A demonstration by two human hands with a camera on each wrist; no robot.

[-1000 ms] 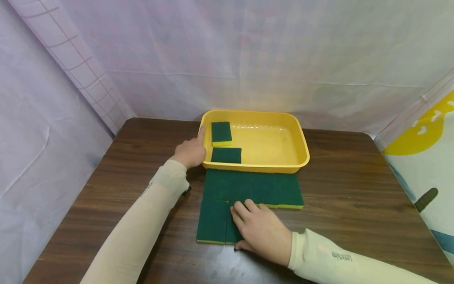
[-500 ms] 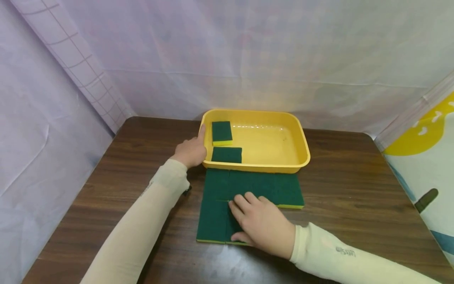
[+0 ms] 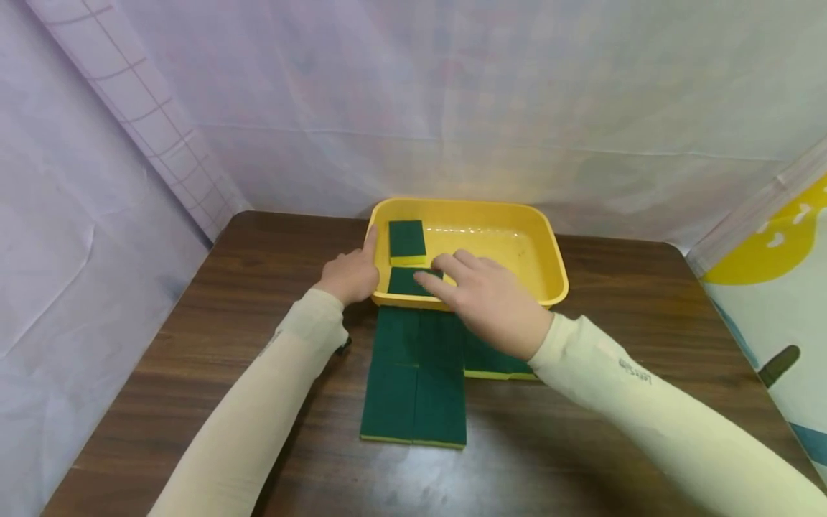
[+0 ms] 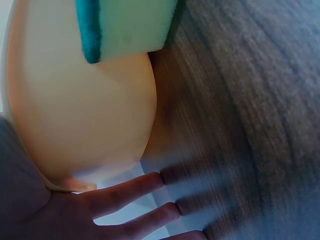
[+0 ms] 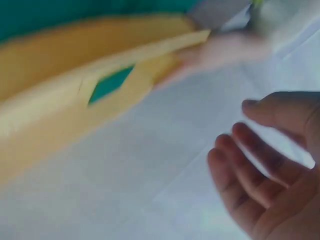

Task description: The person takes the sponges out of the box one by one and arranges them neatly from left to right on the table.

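Note:
A yellow tray (image 3: 555,266) stands at the back of the brown table (image 3: 646,359). Two green sponges lie in its left end, one far (image 3: 407,240) and one near (image 3: 402,282). My left hand (image 3: 349,276) rests against the tray's left wall, index finger along the rim; the left wrist view shows its fingers (image 4: 125,190) straight beside the tray (image 4: 75,115). My right hand (image 3: 491,298) hovers over the tray's near rim, fingers reaching above the near sponge and holding nothing. Its palm (image 5: 270,170) is empty in the right wrist view. Several green sponges with yellow undersides (image 3: 413,398) lie edge to edge before the tray.
Pale cloth walls close in the table at the back and left. A printed panel (image 3: 762,287) stands at the right. Bare wood shows left and right of the sponges.
My right hand lifted off the front sponges on the table and moved forward over the tray's near rim. The left hand stayed against the tray.

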